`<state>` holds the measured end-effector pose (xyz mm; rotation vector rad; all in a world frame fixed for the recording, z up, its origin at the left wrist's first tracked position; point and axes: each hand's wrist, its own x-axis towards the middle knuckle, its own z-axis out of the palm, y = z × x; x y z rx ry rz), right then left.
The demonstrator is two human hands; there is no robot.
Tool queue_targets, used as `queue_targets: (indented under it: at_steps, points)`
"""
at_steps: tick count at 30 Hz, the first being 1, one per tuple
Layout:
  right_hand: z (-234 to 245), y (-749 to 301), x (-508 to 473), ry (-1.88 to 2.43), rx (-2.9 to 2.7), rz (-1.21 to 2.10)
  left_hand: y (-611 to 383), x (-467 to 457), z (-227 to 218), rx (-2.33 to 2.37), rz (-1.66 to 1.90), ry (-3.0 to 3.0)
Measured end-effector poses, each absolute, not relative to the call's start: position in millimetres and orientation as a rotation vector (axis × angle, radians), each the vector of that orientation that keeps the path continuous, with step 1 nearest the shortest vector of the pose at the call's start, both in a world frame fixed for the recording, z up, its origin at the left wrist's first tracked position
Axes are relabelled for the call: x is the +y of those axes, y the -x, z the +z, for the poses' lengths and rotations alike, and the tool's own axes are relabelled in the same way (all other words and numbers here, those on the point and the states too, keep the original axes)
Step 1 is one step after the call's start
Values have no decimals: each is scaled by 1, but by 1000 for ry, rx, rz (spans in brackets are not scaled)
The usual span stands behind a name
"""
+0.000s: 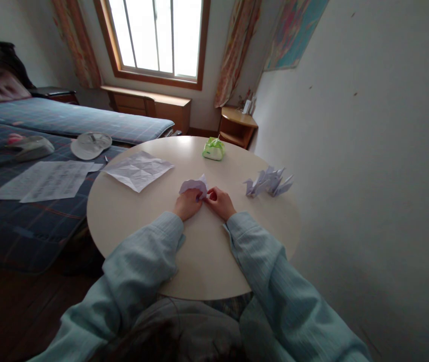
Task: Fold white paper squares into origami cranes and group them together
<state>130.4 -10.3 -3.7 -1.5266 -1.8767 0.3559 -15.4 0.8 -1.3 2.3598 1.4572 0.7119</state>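
Observation:
A pale lilac piece of folded paper (193, 185) is held up just above the middle of the round table (206, 261). My left hand (188, 203) is closed on its near side, the fingers partly hidden behind the paper. From the right, my right hand (220, 202) pinches the paper's edge near my left fingertips. Both hands meet at that edge. Several folded paper cranes (269, 182) stand in a cluster to the right of my right hand. A creased, unfolded paper sheet (139, 169) lies at the table's left.
A green and white tissue pack (213, 149) sits near the table's far edge. Left of the table, a bed (40, 241) bears printed sheets (44, 181) and a pale cap (91, 145). A white wall (368, 176) runs close along the right.

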Motion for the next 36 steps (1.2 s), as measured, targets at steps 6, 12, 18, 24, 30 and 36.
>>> queue_targets:
  at_steps: [6, 12, 18, 24, 30, 36]
  points:
    - [-12, -132, -5, 1475, -1834, 306, 14, -3, 2, 1457, 736, -2385]
    - [-17, -134, -1, 1410, -1885, 235, 15, -3, 4, 1479, 670, -2425]
    - [-19, -134, -1, 1388, -1983, 199, 15, -3, 6, 1532, 602, -2436]
    - [-19, -134, -1, 1405, -2045, 264, 16, -4, 6, 1527, 662, -2428]
    - [-16, -134, -2, 1397, -2051, 274, 15, -3, 4, 1499, 715, -2394]
    - [-10, -132, -7, 1346, -2063, 315, 15, -4, 8, 1470, 704, -2483]
